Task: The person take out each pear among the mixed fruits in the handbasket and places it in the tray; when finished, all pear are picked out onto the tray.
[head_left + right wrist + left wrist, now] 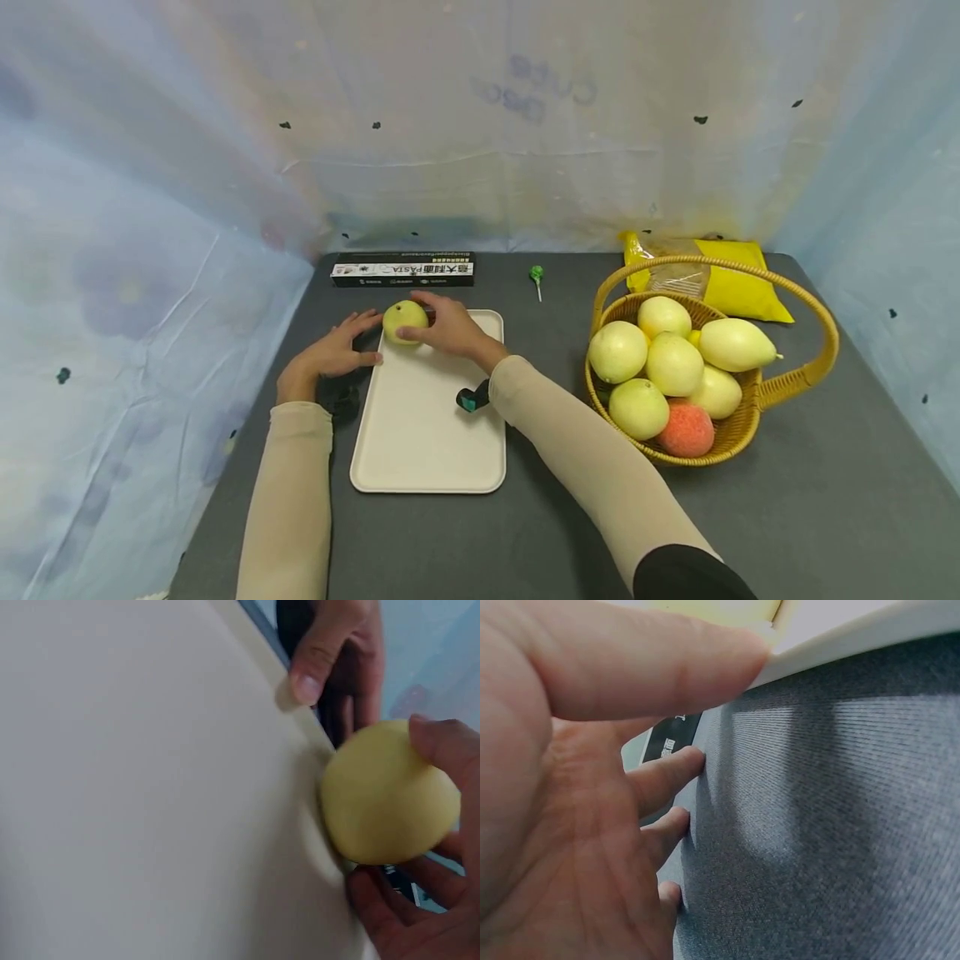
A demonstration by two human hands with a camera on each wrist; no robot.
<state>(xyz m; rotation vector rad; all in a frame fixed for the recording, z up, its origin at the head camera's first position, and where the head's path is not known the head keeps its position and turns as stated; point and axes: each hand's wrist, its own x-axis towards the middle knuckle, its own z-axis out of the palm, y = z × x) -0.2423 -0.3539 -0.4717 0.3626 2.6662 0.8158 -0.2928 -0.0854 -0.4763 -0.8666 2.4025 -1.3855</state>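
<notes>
A round yellow-green fruit (405,321) with a dark dimple on top stands at the far left corner of the off-white tray (427,433). My right hand (452,327) grips it from the right, thumb in front and fingers behind. Seen from the right wrist, the fruit (386,795) overlaps the tray's rim. To the left of the tray, my left hand (330,350) rests on the dark grey cloth with spread fingers. Its thumb is right at the tray's left rim, as the left wrist view shows, and nothing is in its palm.
A wicker basket (787,392) on the right holds several pale green fruits and a red peach-like one (686,429). Behind it lies a yellow packet (738,287). At the back are a black-and-white pasta box (402,269) and a green lollipop (536,273).
</notes>
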